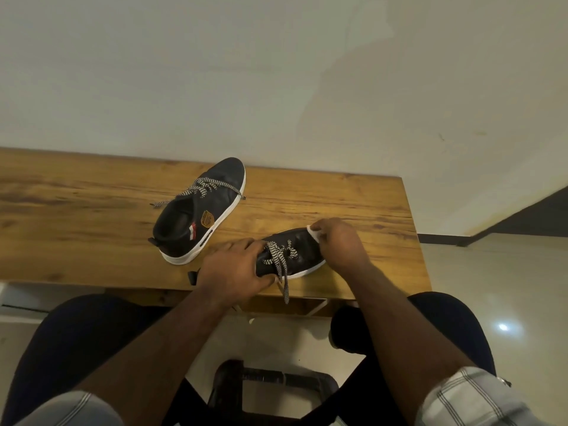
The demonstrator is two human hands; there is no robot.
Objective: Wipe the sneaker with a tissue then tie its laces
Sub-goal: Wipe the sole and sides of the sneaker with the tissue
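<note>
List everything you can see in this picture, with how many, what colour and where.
sneaker: one, black with white sole, near table edge, under both hands
laces: zigzag black and white, untied, one end hanging over the table edge
tissue: one, white, at the toe
second sneaker: one, black with white sole, farther back, untied
table: one, wooden brown
stool: one, dark, on the floor below
left hand: grips the near sneaker's heel end
right hand: holds the tissue against the toe
</note>
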